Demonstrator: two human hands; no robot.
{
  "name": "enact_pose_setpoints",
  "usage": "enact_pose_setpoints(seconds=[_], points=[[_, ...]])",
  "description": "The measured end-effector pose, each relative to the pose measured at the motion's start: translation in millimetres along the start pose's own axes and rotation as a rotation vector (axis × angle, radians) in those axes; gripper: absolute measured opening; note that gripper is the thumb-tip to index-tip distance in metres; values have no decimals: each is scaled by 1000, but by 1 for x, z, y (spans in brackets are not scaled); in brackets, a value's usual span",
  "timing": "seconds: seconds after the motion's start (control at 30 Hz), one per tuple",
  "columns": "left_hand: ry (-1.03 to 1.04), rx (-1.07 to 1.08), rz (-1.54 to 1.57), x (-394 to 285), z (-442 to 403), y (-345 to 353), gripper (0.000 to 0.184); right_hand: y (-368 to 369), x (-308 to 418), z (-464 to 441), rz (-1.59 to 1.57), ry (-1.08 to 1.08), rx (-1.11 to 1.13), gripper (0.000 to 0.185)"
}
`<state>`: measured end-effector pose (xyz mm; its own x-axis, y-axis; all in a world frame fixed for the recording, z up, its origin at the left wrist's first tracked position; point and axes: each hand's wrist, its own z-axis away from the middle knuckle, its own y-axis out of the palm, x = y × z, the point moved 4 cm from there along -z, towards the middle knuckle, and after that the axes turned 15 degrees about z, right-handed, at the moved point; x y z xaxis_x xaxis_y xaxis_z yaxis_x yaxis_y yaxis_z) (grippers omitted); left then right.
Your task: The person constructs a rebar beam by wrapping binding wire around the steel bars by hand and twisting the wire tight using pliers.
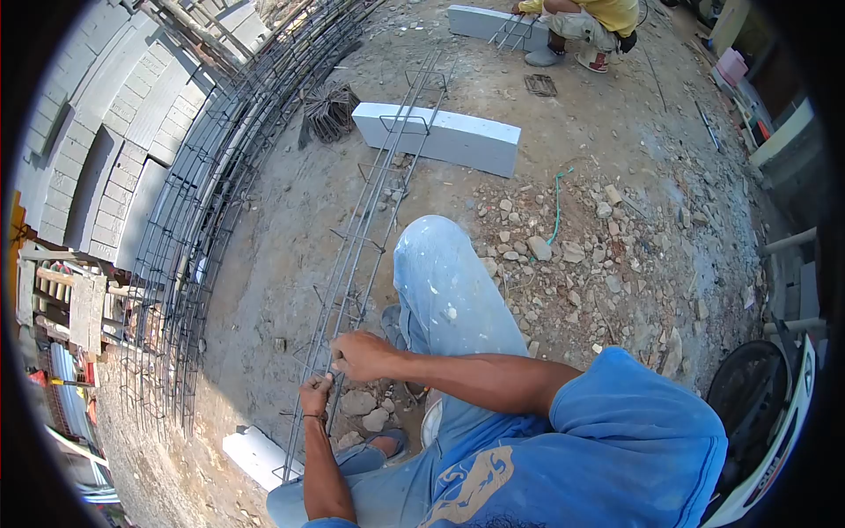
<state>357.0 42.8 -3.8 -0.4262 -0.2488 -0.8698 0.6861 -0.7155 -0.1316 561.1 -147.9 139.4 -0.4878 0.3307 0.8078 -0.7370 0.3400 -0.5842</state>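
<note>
A long, narrow rebar cage (363, 220) with bent wire stirrups runs from the top middle down to my lap. My left hand (314, 394) is closed on its near part, fingers pinched at a bar. Just above it, my right hand (365, 355) is curled shut against the same bars; whatever its fingers hold is hidden. The cage rests across a pale lightweight block (440, 136) farther off, and its near end lies by another white block (261, 453) at my feet.
Stacked rebar cages (198, 202) lie along the left, beside rows of grey blocks (132, 114). A bundle of stirrups (331, 113) sits nearby. Broken stones (572, 251) and a green cord (557, 207) lie to the right. A person (585, 26) squats at the top; a motorbike (766, 422) stands lower right.
</note>
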Motion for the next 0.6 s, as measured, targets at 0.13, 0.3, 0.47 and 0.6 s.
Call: enact_pose_setpoints(seconds=[0.13,0.3,0.47,0.6], points=[[-10,-5,-31,5,3,3,30,4,5,1,30,-42,1,18],[-2,46,-61,3,9,7,29,2,18,9,72,-71,21,16],[173,-91,363,-19,26,37,17,-87,78,57,-92,-437,-210,14],[-162,80,-134,49,-24,-30,22,-169,32,115,-310,-385,-787,11]])
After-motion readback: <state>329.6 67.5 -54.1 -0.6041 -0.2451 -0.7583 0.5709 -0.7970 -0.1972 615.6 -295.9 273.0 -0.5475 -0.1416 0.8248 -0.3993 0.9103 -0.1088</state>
